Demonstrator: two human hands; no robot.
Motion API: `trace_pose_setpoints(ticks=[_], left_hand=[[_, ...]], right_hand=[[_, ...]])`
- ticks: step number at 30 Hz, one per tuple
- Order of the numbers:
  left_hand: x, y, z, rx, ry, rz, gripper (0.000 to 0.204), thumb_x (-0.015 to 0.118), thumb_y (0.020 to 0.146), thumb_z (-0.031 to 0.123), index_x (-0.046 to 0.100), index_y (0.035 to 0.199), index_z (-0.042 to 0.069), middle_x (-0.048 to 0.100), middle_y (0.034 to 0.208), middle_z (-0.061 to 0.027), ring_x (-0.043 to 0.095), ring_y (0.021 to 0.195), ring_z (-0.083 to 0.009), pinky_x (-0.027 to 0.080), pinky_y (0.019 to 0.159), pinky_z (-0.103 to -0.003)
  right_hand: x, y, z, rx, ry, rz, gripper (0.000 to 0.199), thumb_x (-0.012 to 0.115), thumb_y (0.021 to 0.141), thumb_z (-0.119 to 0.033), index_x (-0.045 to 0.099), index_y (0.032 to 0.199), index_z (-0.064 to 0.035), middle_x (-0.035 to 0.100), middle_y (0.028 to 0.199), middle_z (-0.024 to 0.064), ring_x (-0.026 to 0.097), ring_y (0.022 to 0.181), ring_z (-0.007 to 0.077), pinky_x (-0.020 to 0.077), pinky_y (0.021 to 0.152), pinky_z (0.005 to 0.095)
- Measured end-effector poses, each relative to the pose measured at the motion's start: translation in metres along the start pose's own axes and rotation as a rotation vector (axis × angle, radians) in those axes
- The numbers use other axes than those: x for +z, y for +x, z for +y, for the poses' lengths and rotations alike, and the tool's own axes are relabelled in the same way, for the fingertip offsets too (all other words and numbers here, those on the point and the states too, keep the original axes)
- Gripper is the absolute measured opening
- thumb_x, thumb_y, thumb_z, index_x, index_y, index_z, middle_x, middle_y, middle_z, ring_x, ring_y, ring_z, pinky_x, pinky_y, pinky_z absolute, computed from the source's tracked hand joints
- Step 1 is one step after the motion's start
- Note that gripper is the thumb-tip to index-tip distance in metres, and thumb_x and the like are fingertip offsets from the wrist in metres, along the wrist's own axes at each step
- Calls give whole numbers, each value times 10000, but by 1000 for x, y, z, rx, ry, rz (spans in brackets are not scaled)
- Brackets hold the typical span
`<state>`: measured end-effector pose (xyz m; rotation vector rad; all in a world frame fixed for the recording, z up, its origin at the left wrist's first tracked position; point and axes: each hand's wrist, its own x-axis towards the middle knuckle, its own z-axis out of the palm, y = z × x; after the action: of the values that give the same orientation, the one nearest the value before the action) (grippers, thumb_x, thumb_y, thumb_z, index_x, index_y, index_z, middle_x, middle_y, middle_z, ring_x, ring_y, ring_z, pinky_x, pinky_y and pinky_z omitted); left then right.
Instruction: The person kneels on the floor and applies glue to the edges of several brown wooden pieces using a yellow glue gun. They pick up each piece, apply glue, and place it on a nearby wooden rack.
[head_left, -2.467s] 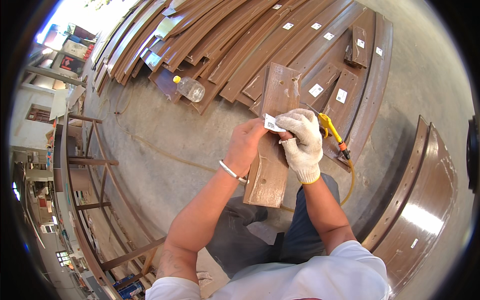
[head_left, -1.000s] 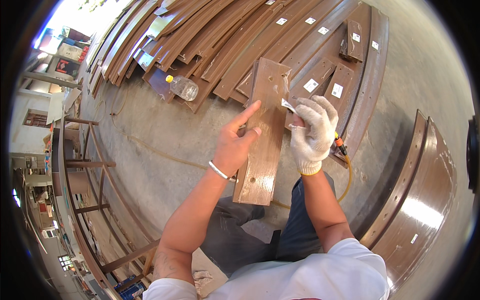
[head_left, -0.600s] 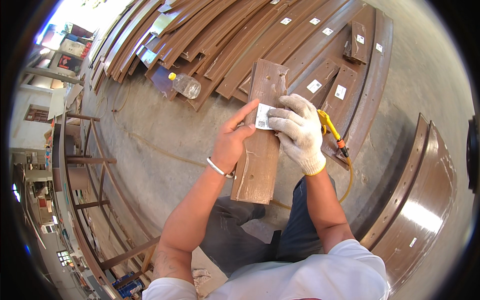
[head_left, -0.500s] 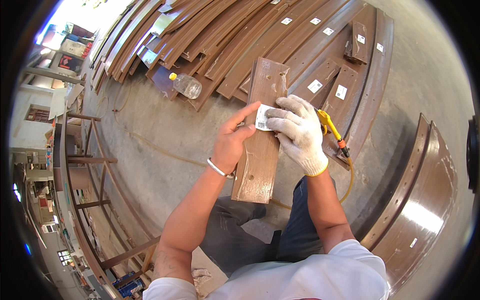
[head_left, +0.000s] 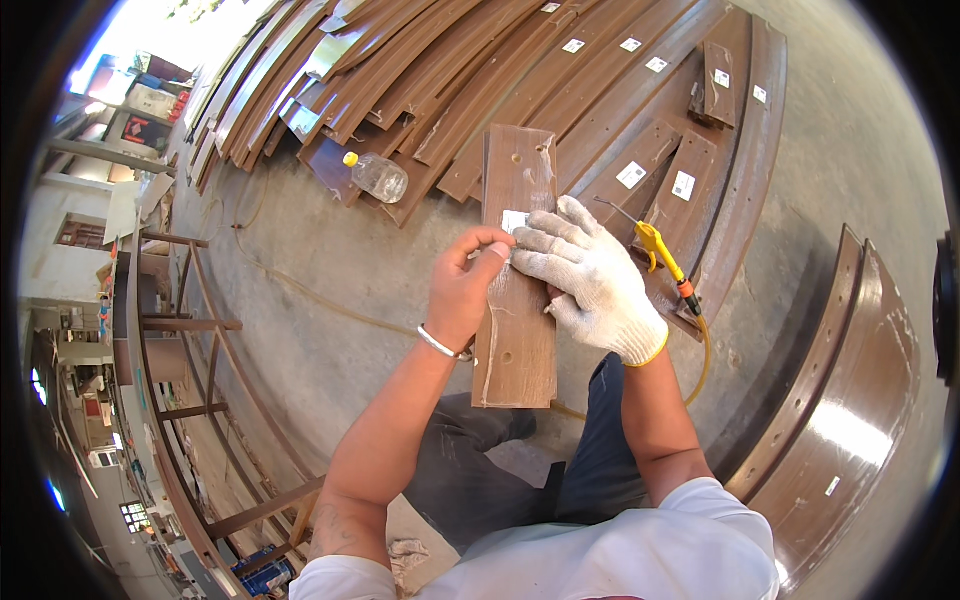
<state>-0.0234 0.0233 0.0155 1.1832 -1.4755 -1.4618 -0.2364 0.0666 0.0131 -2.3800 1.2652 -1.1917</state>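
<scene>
Head view: at the left edge of a long brown board, the bare left hand has pinched together, on what I can't tell; mid-board, a small white paper label now sits partly under the white-gloved right hand, flattened, apparently smoothing it.

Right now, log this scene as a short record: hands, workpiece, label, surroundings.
Left hand: bare, bangle at the wrist, thumb and forefinger tips close together near the label
Right hand: gloved, fingers extended over the panel and part of the label
Workpiece: brown panel, a hole near each end
Label: white, on the panel's face, partly covered
Right of panel: yellow nozzle tool with hose
Beyond: capped clear bottle, long brown boards
</scene>
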Motion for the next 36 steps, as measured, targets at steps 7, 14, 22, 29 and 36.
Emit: trace_pose_setpoints(ticks=[7,14,22,29,36], left_hand=[[-1,-4,13,-41,81,2,315,695,967,31,670,1280,54,671,944,21,597,796,-32,471,680,-214],[-3,-20,13,54,-4,14,959,660,985,9,38,1710,101,631,1299,-150,660,1083,-166,536,894,-277],[-25,-50,-6,128,164,14,898,657,980,46,108,1691,39,468,1558,-204,532,1384,-275,437,1134,-375],[-48,-111,6,187,462,268,834,688,953,88,240,1648,-21,475,1558,-221,522,1400,-308,410,1164,-390],[-74,-143,1,32,-81,482,824,715,926,97,297,1618,-63,612,1386,-147,648,1185,-174,534,984,-313]], right_hand=[[16,1,5,119,-107,123,476,706,809,-151,675,1280,-92,626,1405,119,472,1418,406,279,1243,593],[55,5,-12,626,417,551,845,823,836,-178,430,1564,-8,530,1508,268,491,1432,386,399,1177,472],[89,17,-39,895,1476,335,539,840,882,-195,619,1321,26,717,1156,87,686,995,152,548,885,296],[124,32,-79,904,1573,219,550,824,932,-321,619,1312,20,700,1142,69,660,974,136,546,848,310],[152,25,-96,667,1317,-88,681,806,905,-238,504,1461,13,685,1264,107,656,1126,193,532,970,334]])
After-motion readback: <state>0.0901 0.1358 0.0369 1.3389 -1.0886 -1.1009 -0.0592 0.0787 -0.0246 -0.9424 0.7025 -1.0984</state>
